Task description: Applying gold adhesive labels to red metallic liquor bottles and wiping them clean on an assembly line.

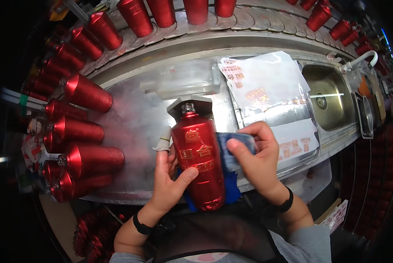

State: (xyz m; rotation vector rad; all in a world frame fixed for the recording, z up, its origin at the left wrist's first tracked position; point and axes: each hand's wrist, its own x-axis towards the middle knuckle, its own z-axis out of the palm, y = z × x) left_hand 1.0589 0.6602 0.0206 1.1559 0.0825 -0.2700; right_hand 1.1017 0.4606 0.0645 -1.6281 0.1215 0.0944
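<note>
A glossy red bottle [200,151] with gold print and a bare clear neck lies in front of me, its neck pointing away. My left hand [169,184] is wrapped round its left side, thumb across the front; a white wrap [163,140] covers one fingertip. Pinched between thumb and fingers of my right hand [261,162] is a flat blue-grey pad [228,151], close against the bottle's right side. Behind the neck stands a grey angled holder [192,103], and blue cloth [232,186] shows beneath the bottle. What the pad is made of I cannot tell.
Several red bottles [91,160] lie at the left on the metal worktop [139,96]. More bottles [137,17] stand on a curved slatted conveyor [266,19] at the back. Printed white sheets [266,83] lie right of centre, beside a sink [330,94] with a white tap [363,59].
</note>
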